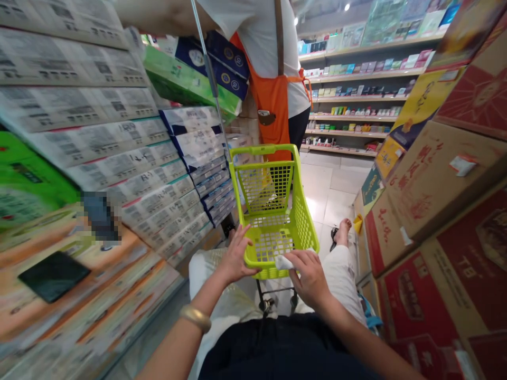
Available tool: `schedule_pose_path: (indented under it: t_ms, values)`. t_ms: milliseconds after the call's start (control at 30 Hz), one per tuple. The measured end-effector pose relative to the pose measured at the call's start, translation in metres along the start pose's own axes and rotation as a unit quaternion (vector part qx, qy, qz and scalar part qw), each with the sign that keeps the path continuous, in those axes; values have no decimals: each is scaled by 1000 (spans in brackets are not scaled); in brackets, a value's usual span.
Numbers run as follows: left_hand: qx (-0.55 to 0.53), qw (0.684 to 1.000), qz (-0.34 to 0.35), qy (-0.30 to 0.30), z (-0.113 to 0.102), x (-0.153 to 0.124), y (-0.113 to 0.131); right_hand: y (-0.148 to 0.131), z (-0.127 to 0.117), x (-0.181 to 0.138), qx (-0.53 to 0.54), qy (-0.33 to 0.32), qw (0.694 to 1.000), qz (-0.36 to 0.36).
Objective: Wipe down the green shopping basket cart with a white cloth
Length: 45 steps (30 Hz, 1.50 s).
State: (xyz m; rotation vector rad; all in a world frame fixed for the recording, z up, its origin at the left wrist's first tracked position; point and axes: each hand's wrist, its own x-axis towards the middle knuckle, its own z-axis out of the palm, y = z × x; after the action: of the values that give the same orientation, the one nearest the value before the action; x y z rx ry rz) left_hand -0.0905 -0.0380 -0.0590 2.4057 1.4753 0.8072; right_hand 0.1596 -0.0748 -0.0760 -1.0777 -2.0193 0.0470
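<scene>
A lime-green plastic shopping cart (309,221) stands right in front of me, between my legs, with its basket facing up. My left hand (235,256) holds the near left corner of the basket, thumb on the near side and fingers along the left rim. A gold bangle (195,318) is on that wrist. In my right hand (309,272) a crumpled white cloth or tissue (282,262) is pinched against the near right part of the rim. The basket's bottom grid shows between the hands.
Stacked cartons (447,174) rise close on the right, and stacked packs (138,158) on the left. A phone-like dark slab (54,276) lies on the orange packs. A person in an orange apron (273,111) stands ahead, near green packs (178,79). Stocked shelves (356,76) line the back.
</scene>
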Motion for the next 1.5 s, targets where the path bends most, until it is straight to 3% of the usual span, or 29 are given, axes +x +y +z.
schedule_pose_path:
  t_ms: [400,600,700,800,900,1000,1067,1200,1267,1400,1500]
  values:
    - [9,999,27,-43,-15,2,-21,-9,-5,-1,31,-23,999,-11]
    - [31,998,8,-54,-27,-4,-34,-16,3,5,57,-28,998,-27]
    - [57,998,-7,-18,-28,-10,-19,-21,8,5,76,-17,997,-18]
    - [61,998,-1,17,-20,-13,13,-25,7,4,120,-10,993,-18]
    - [24,999,31,8,-4,-14,49,-20,-5,5,186,5,982,-29]
    - [2,999,46,-21,13,-15,72,-9,-20,4,168,71,983,-18]
    - [4,998,39,-40,20,-16,76,-2,-25,1,115,69,991,-26]
    - [12,999,19,-33,21,-17,73,10,-21,-5,53,-46,991,-113]
    - [13,999,19,-22,19,-18,70,19,-19,0,50,-69,986,-144]
    - [9,1000,25,-3,17,-19,66,47,-22,27,61,-60,989,-121]
    - [3,1000,30,8,18,-19,64,52,-21,40,65,-23,994,-80]
